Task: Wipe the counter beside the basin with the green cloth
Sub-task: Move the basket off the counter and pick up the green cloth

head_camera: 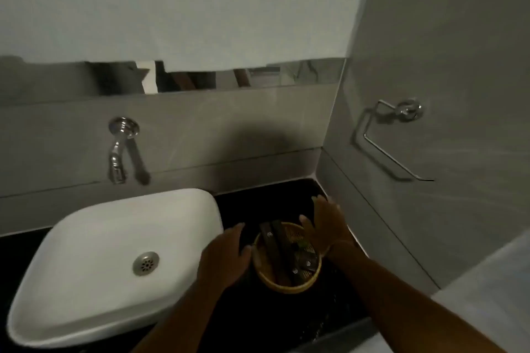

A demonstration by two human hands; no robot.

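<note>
The black counter (266, 203) lies to the right of the white basin (120, 252). On it stands a small round woven basket (286, 285) with dark packets inside. My left hand (222, 258) is at the basket's left side, fingers stretched out and thumb close to the rim. My right hand (327, 226) is at the basket's right and far side, fingers spread, thumb over the rim. Neither hand is closed around anything. No green cloth is in view.
A chrome wall tap (119, 152) hangs above the basin's back edge. On the right wall is a chrome holder bar (393, 146). A mirror strip runs along the back wall. The counter ends in the corner at the right wall.
</note>
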